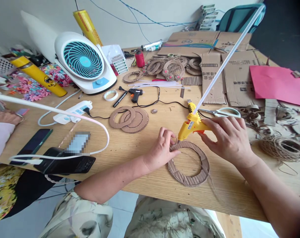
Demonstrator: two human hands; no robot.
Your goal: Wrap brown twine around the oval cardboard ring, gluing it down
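My right hand point(229, 138) is wrapped round a yellow hot glue gun point(189, 127), and a long translucent glue stick point(229, 56) sticks up out of its back. The gun's nozzle points down at the upper left edge of a corrugated cardboard ring point(203, 170), which lies flat on the table. At that same edge my left hand point(162, 148) is closed, pinching thin brown twine point(189, 154) beside the nozzle. The twine runs across the ring's opening and trails off at the lower right. My left fingertips partly hide the ring's edge.
Scissors point(221, 112) and a twine coil point(285, 147) lie to the right. Two cardboard rings point(122, 117), a black glue gun point(135, 95) and a power strip point(72, 112) are left of centre. A white fan point(84, 62) stands behind. Another person's hand point(6, 117) is at far left.
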